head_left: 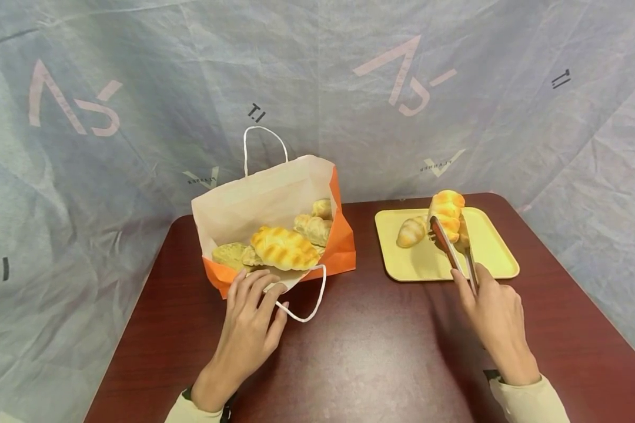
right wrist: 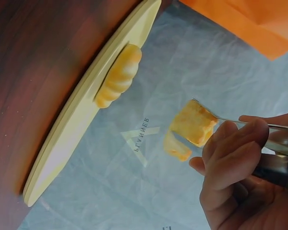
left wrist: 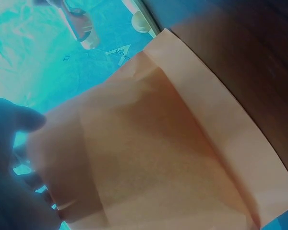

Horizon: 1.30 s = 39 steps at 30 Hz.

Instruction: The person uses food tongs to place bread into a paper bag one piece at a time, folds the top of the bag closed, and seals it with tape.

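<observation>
At the left, an orange paper bag [head_left: 341, 249] lies with its mouth toward me, several breads inside and a braided bread [head_left: 286, 248] at the front. My left hand [head_left: 254, 314] grips the bag's front rim, fingers over the edge and thumb on the near side; in the left wrist view the fingers [left wrist: 26, 122] are dark against the paper. My right hand [head_left: 494, 308] holds metal tongs [head_left: 447, 244]. Pinched between the tongs' ends is a golden braided bread [head_left: 447, 208], raised above the yellow tray [head_left: 494, 258]. A small roll [head_left: 411, 232] sits on the tray.
White cord handles [head_left: 317, 299] stick out from the bag, one looping over the near tabletop. The dark red table [head_left: 370, 346] spans the space between bag and tray. Behind it hangs a grey printed sheet [head_left: 296, 70].
</observation>
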Tool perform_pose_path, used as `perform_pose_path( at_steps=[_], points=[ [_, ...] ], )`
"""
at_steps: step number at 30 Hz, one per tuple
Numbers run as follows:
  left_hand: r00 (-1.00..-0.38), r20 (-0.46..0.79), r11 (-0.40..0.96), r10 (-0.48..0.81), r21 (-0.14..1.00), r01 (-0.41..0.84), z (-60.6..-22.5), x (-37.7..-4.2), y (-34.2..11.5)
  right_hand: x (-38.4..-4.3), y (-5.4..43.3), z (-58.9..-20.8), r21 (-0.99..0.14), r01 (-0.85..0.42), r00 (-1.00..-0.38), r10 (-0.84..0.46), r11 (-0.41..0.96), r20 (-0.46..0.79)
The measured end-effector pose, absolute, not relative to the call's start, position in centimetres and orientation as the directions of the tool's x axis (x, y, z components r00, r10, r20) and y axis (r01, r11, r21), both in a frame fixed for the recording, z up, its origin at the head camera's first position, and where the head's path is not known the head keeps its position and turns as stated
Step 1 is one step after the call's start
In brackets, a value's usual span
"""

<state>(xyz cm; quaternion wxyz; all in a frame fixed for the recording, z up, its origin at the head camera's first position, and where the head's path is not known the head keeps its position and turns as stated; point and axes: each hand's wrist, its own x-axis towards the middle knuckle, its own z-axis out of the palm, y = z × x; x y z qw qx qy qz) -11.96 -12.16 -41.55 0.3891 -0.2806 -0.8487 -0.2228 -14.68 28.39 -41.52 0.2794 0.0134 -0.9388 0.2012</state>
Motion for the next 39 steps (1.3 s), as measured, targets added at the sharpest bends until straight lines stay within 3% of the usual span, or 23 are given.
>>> perform_pose_path(
  at_steps=[13, 27, 39],
  points=[
    [-0.536, 0.788, 0.744, 0.303, 0.156, 0.649, -41.6, -12.0, -12.2, -14.4, 27.6, -41.3, -0.329, -0.262, -0.777, 0.004, 0.907, 0.629],
    [-0.537, 0.789, 0.743, 0.299, 0.162, 0.65, -41.5, -11.9, -12.2, -14.3, 27.2, -41.3, -0.269, -0.37, -0.666, -0.052, 0.889, 0.744],
    [-0.539, 0.787, 0.744, 0.3, 0.162, 0.649, -41.5, -11.9, -12.3, -13.8, 26.3, -40.4, -0.263, -0.44, -0.623, -0.081, 0.859, 0.778]
  ],
)
